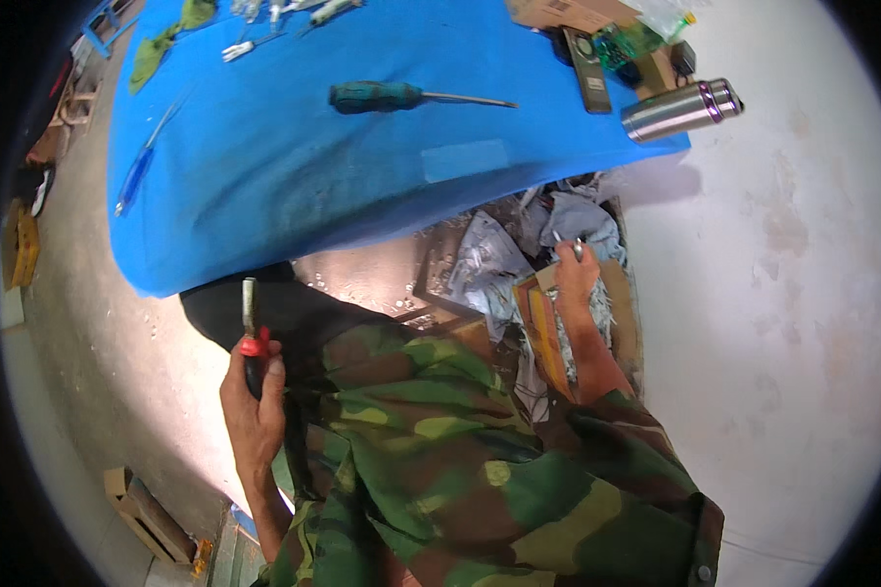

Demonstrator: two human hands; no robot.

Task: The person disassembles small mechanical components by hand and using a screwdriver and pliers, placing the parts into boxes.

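My left hand (255,401), left of my lap, is closed around a tool with a black and red handle (254,360). A pale metal rod (250,303) points up from its red collar; its exact kind cannot be made out. On the right, my right hand (579,274) hangs over an open cardboard box (625,313) beside the table. Its fingers pinch a small, shiny metal piece (578,250), mostly hidden by the hand. Under that hand, the box holds many small pale pieces (600,305) and crumpled grey bags (485,259).
On the blue-covered table (264,157) lie a green-handled screwdriver (377,96), a blue-handled screwdriver (139,171) and a green cloth (152,59). A steel flask (680,110) and a dark phone-like device (587,73) lie at the right corner. A white wall (773,293) bounds the right side.
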